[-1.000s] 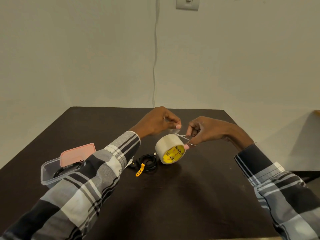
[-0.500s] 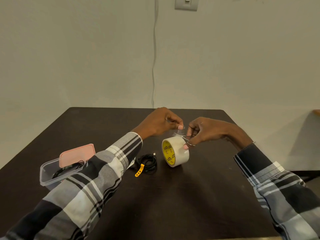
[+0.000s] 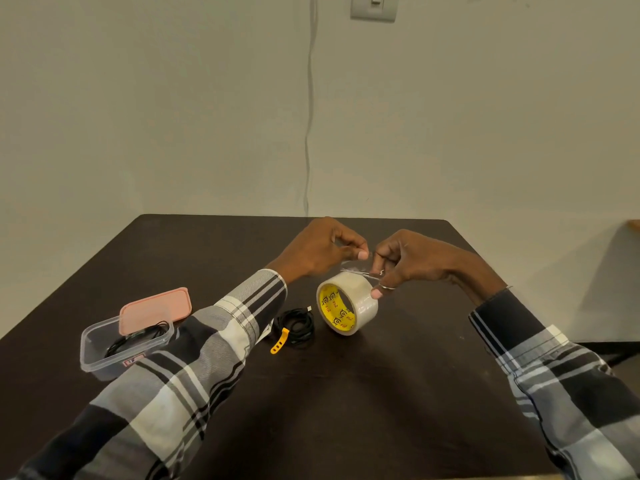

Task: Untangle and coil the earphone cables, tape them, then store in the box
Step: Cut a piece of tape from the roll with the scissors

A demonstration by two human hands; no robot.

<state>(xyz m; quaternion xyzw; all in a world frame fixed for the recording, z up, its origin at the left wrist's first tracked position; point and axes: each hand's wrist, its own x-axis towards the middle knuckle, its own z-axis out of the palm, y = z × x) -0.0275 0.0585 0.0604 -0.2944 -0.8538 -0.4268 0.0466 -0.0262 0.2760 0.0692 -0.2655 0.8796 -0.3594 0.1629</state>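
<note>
A clear tape roll [image 3: 360, 303] with a yellow core stands on its edge on the dark table [image 3: 346, 393]. My left hand [image 3: 318, 251] pinches the free end of the tape strip [image 3: 351, 265] above the roll. My right hand [image 3: 408, 261] grips small metal scissors [image 3: 363, 273] at the strip, one finger through a ring, and its little finger touches the roll. A coiled black cable [image 3: 298, 323] with a yellow strap [image 3: 280, 341] lies left of the roll. A clear box [image 3: 100, 362] at the left holds black earphones [image 3: 138, 339].
A pink lid [image 3: 156, 308] leans across the box's far rim. A thin wire [image 3: 309, 133] hangs down the wall behind the table, below a wall switch [image 3: 373, 6]. A wooden edge [image 3: 634, 225] shows at the far right.
The tape roll has turned, so its yellow core now faces left instead of toward me. Both hands stay at the strip, almost where they were.
</note>
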